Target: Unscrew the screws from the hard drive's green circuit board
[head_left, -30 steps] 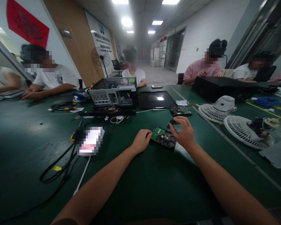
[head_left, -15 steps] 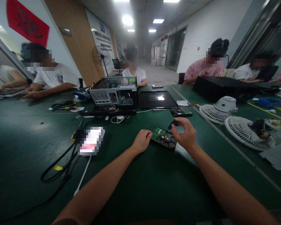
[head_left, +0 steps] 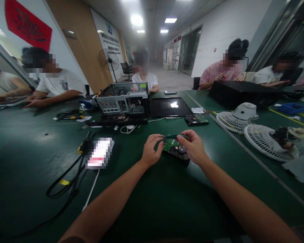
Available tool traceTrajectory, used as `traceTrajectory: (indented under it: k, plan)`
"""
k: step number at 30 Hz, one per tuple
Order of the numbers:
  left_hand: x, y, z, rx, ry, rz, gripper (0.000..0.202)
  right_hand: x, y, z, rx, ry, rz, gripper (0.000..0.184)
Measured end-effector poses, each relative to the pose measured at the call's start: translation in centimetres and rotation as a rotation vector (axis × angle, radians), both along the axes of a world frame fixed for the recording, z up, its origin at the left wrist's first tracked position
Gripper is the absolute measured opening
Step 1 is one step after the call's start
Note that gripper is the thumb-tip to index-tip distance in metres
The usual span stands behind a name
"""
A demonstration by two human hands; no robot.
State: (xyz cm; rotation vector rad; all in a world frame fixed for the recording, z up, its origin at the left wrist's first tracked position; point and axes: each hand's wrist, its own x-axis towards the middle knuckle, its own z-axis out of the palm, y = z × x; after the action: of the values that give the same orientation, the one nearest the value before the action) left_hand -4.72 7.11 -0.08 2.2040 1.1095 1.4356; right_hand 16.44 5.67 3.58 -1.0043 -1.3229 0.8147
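Note:
A hard drive (head_left: pixel 176 156) with a green circuit board on its upper face lies on the green table between my hands. My right hand (head_left: pixel 194 146) is closed around a dark green screwdriver (head_left: pixel 172 136), held nearly level above the drive with its thin tip pointing left. Beside the drive's left end is my left hand (head_left: pixel 152 148), its thumb and fingers apart. Its fingertips are at the screwdriver's tip; whether they touch it, or hold a tiny screw there, is too small to tell.
Ahead stand an opened computer case (head_left: pixel 123 103) and a flat black panel (head_left: pixel 171 107). A second hard drive (head_left: pixel 197 120) lies behind my right hand. White fan parts (head_left: pixel 266 141) are at right; a phone (head_left: pixel 100 153) and cables at left. Several people sit around the table.
My right hand has turned the screwdriver from steep to nearly level, lifting it off the drive. My left hand has let go of the drive's edge and risen to the screwdriver's tip.

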Motion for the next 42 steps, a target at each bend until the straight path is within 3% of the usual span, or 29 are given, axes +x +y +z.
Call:
traceTrajectory:
  k: [5, 9, 11, 14, 17, 21, 28, 30, 34, 39, 42]
  plan:
    - [0.6, -1.6, 1.5, -0.047, -0.044, -0.025, 0.033, -1.8, -1.3, -0.5, -0.065, -0.117, 0.198, 0.035]
    - [1.1, -1.2, 1.2, -0.201, -0.185, 0.056, 0.038, 0.0, -1.2, 0.6, 0.073, -0.491, 0.121, 0.039]
    - [1.1, -0.6, 0.7, -0.255, -0.289, 0.11, 0.039, 1.6, -0.9, 1.0, 0.166, -0.721, 0.025, 0.066]
    - [0.9, 0.5, 0.0, -0.331, -0.515, 0.128, 0.031, 3.3, -0.6, 0.9, 0.032, -0.999, 0.074, 0.112]
    - [0.5, 1.3, -0.6, -0.459, -0.713, 0.175, 0.02, 3.5, -0.5, 0.0, -0.146, -1.129, 0.13, 0.119]
    - [0.2, 1.5, -1.1, -0.572, -0.692, 0.158, 0.02, 2.7, -0.5, -0.8, -0.211, -1.143, 0.089, 0.11]
    - [1.7, 0.4, -1.1, -0.749, -0.558, 0.074, 0.058, 1.6, -0.6, -0.6, -0.169, -1.033, -0.167, 0.093]
    - [2.3, -0.1, -0.9, -0.824, -0.584, -0.028, 0.061, 1.3, -0.7, -0.7, -0.132, -0.969, -0.21, 0.091]
    - [3.3, -1.0, -0.5, -0.89, -0.632, -0.24, 0.052, 0.5, -0.9, -1.0, -0.025, -0.866, -0.188, 0.087]
    - [3.4, -1.3, -0.4, -0.884, -0.74, -0.251, 0.051, -0.4, -1.5, -0.9, -0.007, -0.799, -0.146, 0.087]
    - [3.0, -0.9, -0.7, -0.903, -0.84, -0.246, 0.049, 0.1, -1.2, -0.2, -0.112, -0.657, -0.089, 0.088]
